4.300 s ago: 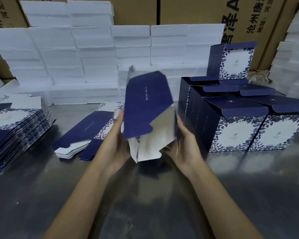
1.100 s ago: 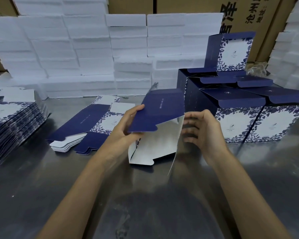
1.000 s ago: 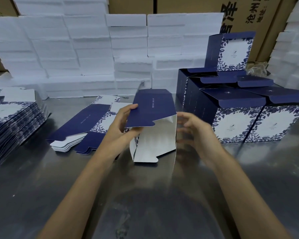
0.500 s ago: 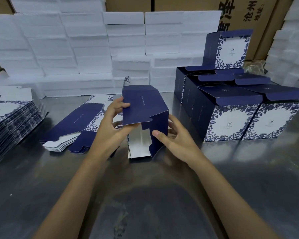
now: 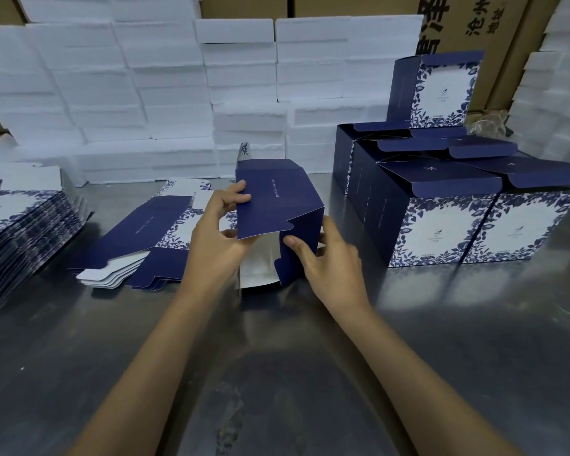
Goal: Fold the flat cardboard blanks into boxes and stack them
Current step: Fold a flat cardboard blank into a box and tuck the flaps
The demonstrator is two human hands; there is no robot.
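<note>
The half-folded navy box (image 5: 277,209) stands on the tabletop (image 5: 277,373) between both hands. The left hand (image 5: 218,238) pinches its top panel; the right hand (image 5: 329,258) grips the right flap, just beside the open near end.

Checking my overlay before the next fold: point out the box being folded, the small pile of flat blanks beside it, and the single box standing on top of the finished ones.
box being folded (image 5: 273,195): head view, navy top panel.
small pile of flat blanks (image 5: 139,235): head view, top blank's navy panel.
single box on top (image 5: 445,87): head view, white front face.
</note>
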